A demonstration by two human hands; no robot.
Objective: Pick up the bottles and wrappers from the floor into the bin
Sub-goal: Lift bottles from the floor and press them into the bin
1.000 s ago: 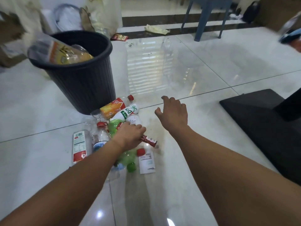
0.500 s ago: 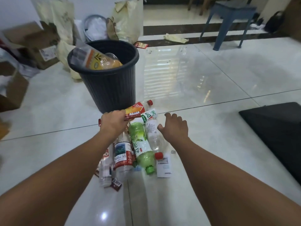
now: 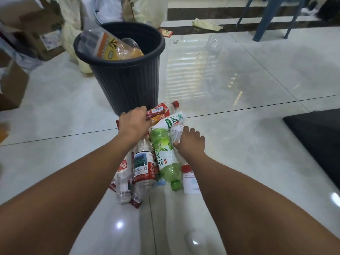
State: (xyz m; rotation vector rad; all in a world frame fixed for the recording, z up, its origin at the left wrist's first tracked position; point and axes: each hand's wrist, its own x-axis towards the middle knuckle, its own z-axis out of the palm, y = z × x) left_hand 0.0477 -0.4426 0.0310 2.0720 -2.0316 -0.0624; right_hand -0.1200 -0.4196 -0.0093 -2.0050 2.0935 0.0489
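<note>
A black ribbed bin (image 3: 127, 83) stands on the tiled floor with a large orange-labelled bottle (image 3: 110, 46) sticking out of it. In front of it lies a pile of bottles: a green bottle (image 3: 163, 155), a red-labelled clear bottle (image 3: 143, 164), a white-and-green labelled bottle (image 3: 172, 119) and an orange bottle with a red cap (image 3: 170, 106). My left hand (image 3: 134, 124) grips a red wrapper (image 3: 156, 111) at the bin's foot. My right hand (image 3: 191, 142) is wrapped around a clear bottle (image 3: 175, 133) beside the green one.
Cardboard boxes (image 3: 36, 30) and bags sit at the back left. Near a blue chair's legs (image 3: 266, 17) at the back right lie a yellow wrapper (image 3: 206, 24) and a small red wrapper (image 3: 165, 32). A black mat (image 3: 316, 140) lies at right.
My left hand lifted the red wrapper out of the pile toward the bin. My right hand moved left and down onto the clear bottle. The view shifted left.
</note>
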